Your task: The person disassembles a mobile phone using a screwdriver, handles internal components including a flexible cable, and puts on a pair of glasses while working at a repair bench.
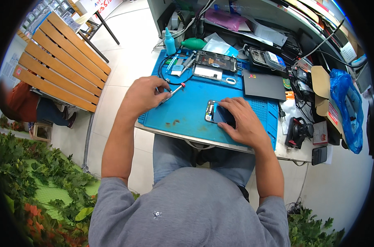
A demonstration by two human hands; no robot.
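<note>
My left hand [143,97] is over the left side of the blue work mat [182,119]. Its thumb and fingertips pinch a slim silver screwdriver [176,89] with a red end, which slants up to the right. On the mat's front part lies an opened phone [210,111], its inner parts showing along the left side. My right hand [243,119] grips this phone from the right, thumb at the near edge and fingers over the far edge. The palm hides part of it.
A second opened phone [216,61], tweezers and small tools lie at the mat's back, near a light-blue bottle [169,42] and a green blower bulb [193,43]. A dark flat box [264,85] sits to the right. Cables and a blue plastic bag [346,109] crowd the right side.
</note>
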